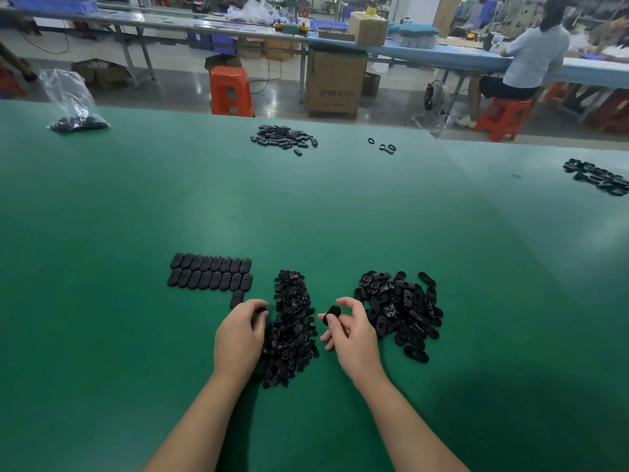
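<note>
On the green worktop (136, 216), far left and well away from the work, lies a clear bag (73, 107) of dark parts. Nearer in, two tidy rows of finished pieces (211, 275) lie side by side, with a lone piece (236, 299) starting a third row just below their right end. Just beside that piece is the left hand (240, 335), its fingers curled close together at the left edge of the pile of inserts (292, 328). They seem to pinch a small insert (260, 310), though it is dark and blurred against the pile, so its shape is hard to read. Across the pile, the right hand (354, 335) holds an oval shell (332, 314) raised off the worktop, pinched between thumb and forefinger with the other fingers loosely bent beneath it. The pile of shells (401, 308) lies just to its right. The step in hand looks like mating insert to shell. To do it well, turn the shell's hollow side towards the insert and line up the long axes before pressing. Squeeze evenly until it seats flush, then lay the piece next to the lone one so the third row runs straight.
</note>
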Motion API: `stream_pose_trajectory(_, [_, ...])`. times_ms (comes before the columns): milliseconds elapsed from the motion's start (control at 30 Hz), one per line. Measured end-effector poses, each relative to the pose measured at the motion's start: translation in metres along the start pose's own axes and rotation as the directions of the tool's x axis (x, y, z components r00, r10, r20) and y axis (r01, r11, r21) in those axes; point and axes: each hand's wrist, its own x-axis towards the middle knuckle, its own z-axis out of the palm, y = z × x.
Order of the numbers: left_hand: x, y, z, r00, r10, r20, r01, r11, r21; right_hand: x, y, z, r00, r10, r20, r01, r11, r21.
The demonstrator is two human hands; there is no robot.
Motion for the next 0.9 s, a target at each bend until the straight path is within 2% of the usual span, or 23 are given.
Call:
stream_pose_trajectory(300, [0.0005,0.0006,-0.0025,0.998,-0.059,0.003,0.059,0.996,-0.062,0.0001,0.0033,-0.0026,0.999,0.019,-0.027,-0.018,0.999,0.034])
stream_pose_trajectory(467, [0.0011,0.0022,-0.0046,0.994,-0.113,0.001,0.112,0.981,-0.157,0.0019,0.0012,-0.0013,0.997,0.063,-0.037,-0.060,0.995,0.077])
stream_pose_trajectory(633, [0.0029,0.0024,-0.0045,0.989,-0.151,-0.003,0.148,0.973,-0.176,0.0027,-0.0001,0.0037,0.986,0.141,-0.091,-0.127,0.980,0.153])
stream_pose_trajectory(900, [0.0014,0.0021,-0.0057,0.988,-0.151,0.013,0.151,0.972,-0.181,-0.0028,-0.0038,0.0047,0.991,0.105,-0.083,-0.091,0.984,0.154])
